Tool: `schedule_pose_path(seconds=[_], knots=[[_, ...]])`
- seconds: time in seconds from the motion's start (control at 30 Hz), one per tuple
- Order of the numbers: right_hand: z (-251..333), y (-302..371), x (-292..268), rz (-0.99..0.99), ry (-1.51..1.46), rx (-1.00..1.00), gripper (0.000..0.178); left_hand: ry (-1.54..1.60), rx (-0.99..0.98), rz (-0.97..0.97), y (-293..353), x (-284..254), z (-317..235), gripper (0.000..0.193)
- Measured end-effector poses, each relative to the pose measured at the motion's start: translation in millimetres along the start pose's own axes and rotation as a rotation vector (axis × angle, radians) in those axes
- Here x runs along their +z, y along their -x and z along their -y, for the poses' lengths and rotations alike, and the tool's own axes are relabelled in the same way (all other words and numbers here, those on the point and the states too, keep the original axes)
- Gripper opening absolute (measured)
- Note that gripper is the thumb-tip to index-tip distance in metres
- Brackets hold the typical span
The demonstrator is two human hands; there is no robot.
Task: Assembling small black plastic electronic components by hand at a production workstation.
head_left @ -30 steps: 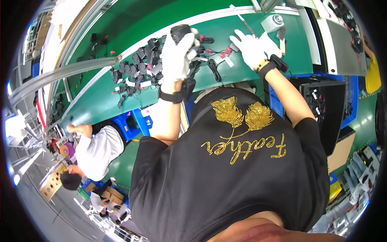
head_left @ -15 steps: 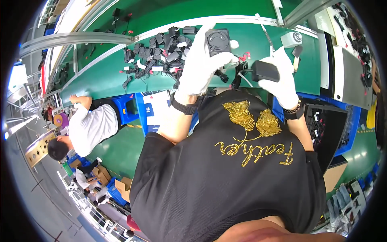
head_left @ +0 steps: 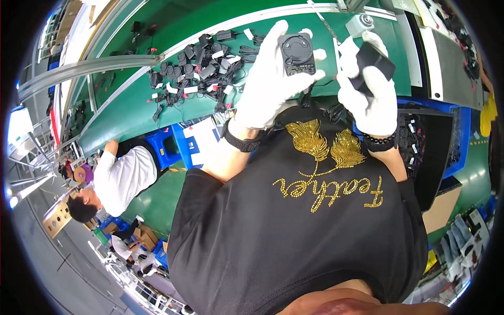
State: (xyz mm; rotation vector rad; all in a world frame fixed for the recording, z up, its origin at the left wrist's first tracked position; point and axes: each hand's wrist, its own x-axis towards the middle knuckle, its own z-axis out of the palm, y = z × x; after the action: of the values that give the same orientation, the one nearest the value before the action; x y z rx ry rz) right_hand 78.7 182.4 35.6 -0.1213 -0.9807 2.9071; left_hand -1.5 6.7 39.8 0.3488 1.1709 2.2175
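Note:
White work gloves cover both hands, held above the near edge of the green bench. My left hand [head_left: 262, 86] is closed around a black power adapter [head_left: 297, 51], whose face with a round recess shows between thumb and fingers. A second black power adapter [head_left: 376, 62] sits tilted in my right hand [head_left: 377, 105], its fingers wrapped about the body. The two adapters are apart. Black cable [head_left: 334, 111] hangs between the hands near the bench edge, partly hidden by them. Left of my left hand lies a pile of black adapters [head_left: 197, 65] with coiled cords and white tags.
A white device with a round lens-like front [head_left: 359, 24] stands at the back right of the bench [head_left: 121, 110]. Metal rails [head_left: 86, 65] cross the left side. Blue bins [head_left: 462, 142] stand below the bench. A person in a white shirt [head_left: 126, 178] sits at the left.
My right hand has turned its adapter, which now stands tilted with the fingers wrapped round it. My left hand still holds its adapter, recess showing. The whole view has shifted a little.

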Motion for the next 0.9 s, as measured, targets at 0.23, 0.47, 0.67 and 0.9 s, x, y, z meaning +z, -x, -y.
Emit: schedule_pose_path(seconds=[0.23,0.47,0.67,0.9], knots=[[-1,-5,13,-0.205,0.382,0.043,0.067,-0.111,-0.041,0.024,1,5,3,0.093],[-5,-1,32,-0.337,0.960,0.053,0.077,-0.050,-0.054,0.008,4,-3,11,0.095],[-2,5,27,-0.252,0.950,0.080,0.069,0.047,-0.076,-0.001,4,5,9,0.086],[-5,9,31,-0.215,0.806,-0.043,0.069,-0.163,-0.034,-0.086,-1,7,16,0.073]])
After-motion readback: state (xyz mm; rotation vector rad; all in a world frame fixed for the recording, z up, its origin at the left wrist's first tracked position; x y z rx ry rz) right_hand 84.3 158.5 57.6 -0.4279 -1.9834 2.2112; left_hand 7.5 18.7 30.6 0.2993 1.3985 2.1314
